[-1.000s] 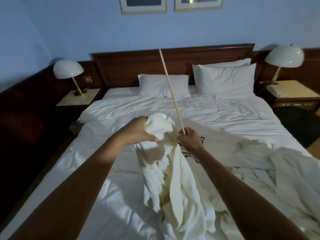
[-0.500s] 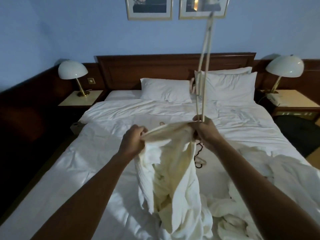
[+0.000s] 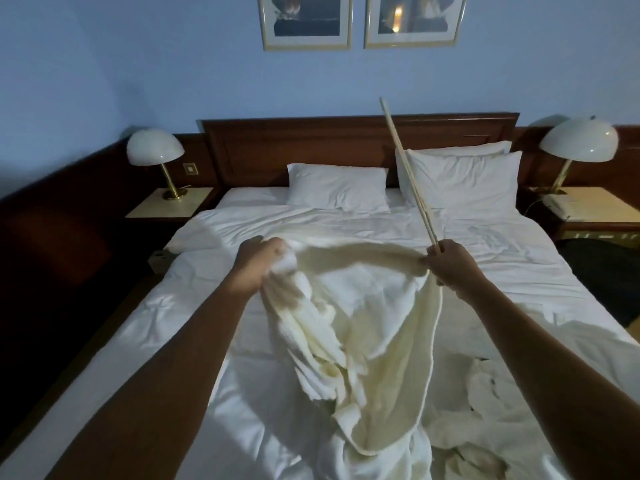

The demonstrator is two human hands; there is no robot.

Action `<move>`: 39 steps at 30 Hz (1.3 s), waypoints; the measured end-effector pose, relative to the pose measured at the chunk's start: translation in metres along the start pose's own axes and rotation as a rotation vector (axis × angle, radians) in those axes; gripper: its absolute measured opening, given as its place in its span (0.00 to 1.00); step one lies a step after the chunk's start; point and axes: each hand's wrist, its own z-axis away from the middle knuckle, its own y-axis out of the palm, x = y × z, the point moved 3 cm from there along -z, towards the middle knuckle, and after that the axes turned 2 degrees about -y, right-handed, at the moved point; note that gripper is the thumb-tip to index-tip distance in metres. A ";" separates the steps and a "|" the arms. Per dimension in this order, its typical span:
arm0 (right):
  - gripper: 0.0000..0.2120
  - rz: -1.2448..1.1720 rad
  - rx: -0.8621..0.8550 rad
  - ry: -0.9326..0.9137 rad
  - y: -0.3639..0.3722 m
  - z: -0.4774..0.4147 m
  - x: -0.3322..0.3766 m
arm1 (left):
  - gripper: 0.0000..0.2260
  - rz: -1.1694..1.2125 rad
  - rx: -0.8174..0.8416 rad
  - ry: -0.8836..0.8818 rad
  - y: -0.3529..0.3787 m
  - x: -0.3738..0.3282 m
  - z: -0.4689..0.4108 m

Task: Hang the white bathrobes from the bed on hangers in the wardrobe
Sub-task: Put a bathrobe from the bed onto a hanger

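Open bedding is seen across the left of the bed (image 3: 221, 306), out to its left edge; a second robe (image 3: 491, 386) is heaped near right. The bathrobe (image 3: 363, 306) is held up over the bed, its top edge bunched in the left hand (image 3: 258, 261) and pinched, together with the wooden hanger (image 3: 408, 174), in the right hand (image 3: 450, 265). Since half a second ago the hands have been drawn wider apart and the hanger tipped leftward.

Left hand (image 3: 260, 261) and right hand (image 3: 450, 263) grip bathrobe (image 3: 360, 306) over bed (image 3: 173, 306); right also grips hanger (image 3: 408, 174).
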 end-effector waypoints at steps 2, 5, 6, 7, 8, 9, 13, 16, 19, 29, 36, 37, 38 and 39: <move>0.22 0.012 0.051 -0.080 0.009 0.008 0.016 | 0.14 -0.016 0.102 0.123 0.011 -0.057 0.010; 0.24 -0.195 0.220 -0.283 0.038 0.032 0.067 | 0.12 -0.138 0.347 0.339 0.040 -0.136 0.040; 0.19 -0.272 0.278 -0.354 0.049 0.037 0.081 | 0.09 -0.223 0.424 0.409 0.050 -0.157 0.052; 0.16 -0.350 0.313 -0.390 0.057 0.041 0.091 | 0.07 -0.301 0.488 0.467 0.058 -0.173 0.061; 0.15 -0.415 0.301 -0.380 0.062 0.038 0.093 | 0.07 -0.376 0.528 0.519 0.062 -0.184 0.069; 0.11 -0.471 0.270 -0.327 0.063 0.034 0.092 | 0.08 -0.464 0.512 0.574 0.062 -0.186 0.071; 0.02 -0.563 0.033 -0.127 0.034 0.017 0.075 | 0.10 -0.729 0.135 0.662 0.040 -0.120 0.033; 0.07 -0.543 -0.025 -0.130 0.016 0.008 0.086 | 0.07 -0.743 -0.051 0.586 0.034 -0.037 0.007; 0.04 -0.574 -0.038 -0.094 0.014 0.001 0.090 | 0.06 -0.596 -0.100 0.467 0.030 0.027 0.002; 0.03 -0.294 -0.081 0.038 -0.028 -0.034 0.036 | 0.04 0.222 -0.159 0.143 -0.020 -0.014 -0.022; 0.13 0.117 -0.234 -0.115 -0.067 -0.046 0.058 | 0.02 -0.140 -0.131 0.818 -0.057 -0.202 0.003; 0.13 0.172 -0.259 -0.135 -0.073 -0.046 0.062 | 0.02 -0.218 -0.144 0.838 -0.057 -0.206 0.002; 0.13 0.228 -0.277 -0.154 -0.077 -0.045 0.064 | 0.02 -0.276 -0.152 0.845 -0.057 -0.204 -0.001; 0.12 0.271 -0.293 -0.166 -0.080 -0.045 0.063 | 0.03 -0.317 -0.149 0.847 -0.055 -0.196 -0.004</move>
